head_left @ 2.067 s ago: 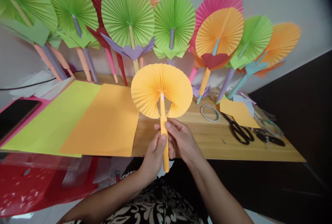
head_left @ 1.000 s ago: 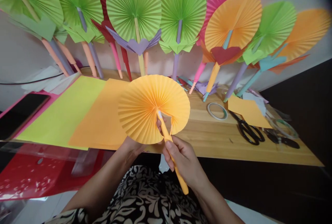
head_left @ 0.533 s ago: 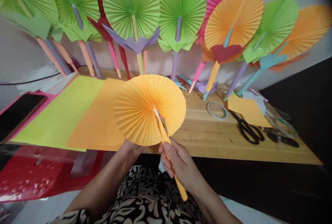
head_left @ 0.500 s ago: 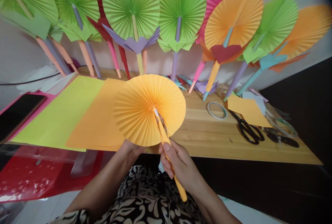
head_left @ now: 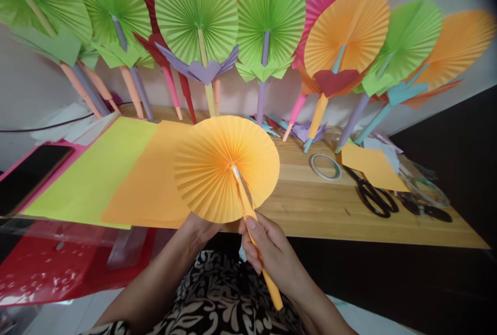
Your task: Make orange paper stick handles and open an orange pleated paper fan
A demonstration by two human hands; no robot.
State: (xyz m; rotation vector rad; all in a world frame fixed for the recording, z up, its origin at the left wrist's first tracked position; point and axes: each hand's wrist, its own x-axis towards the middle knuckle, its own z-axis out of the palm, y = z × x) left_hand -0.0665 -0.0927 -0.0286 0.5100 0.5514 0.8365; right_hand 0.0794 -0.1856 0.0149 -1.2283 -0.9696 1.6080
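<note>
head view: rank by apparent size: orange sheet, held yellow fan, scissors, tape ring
1. Orange sheet and yellow fan: look alike, and the fan is nearer the camera, so unranked.
2. Scissors.
3. Tape ring.

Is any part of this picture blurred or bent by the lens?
Head view: the yellow fan in the right hand is sharp; the orange fan at the right edge is smeared; the wooden table edge bows, corners darken.
</note>
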